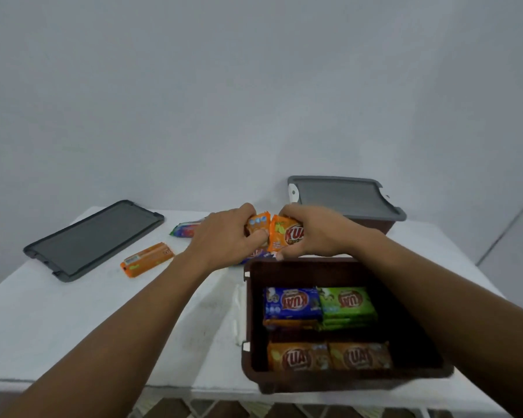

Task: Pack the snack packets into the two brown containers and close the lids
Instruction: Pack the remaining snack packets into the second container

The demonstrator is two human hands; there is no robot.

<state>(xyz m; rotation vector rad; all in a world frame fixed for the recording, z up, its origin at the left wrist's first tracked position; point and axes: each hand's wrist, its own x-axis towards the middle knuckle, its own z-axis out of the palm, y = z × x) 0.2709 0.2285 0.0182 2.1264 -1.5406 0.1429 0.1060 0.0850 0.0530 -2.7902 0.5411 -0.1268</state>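
Two orange packets (272, 233) in both hands, beyond the open container (341, 378).

"KUA" on held orange packet (285, 235); same on boxed packets (293, 302).

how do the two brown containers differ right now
The near brown container is open with no lid on it; the far brown container has a grey lid on top. The near container shows blue, green and orange snack packets inside; the far container's contents are hidden. The near one sits at the table's front edge, the far one at the back by the wall. Both are brown and stand on the white table.
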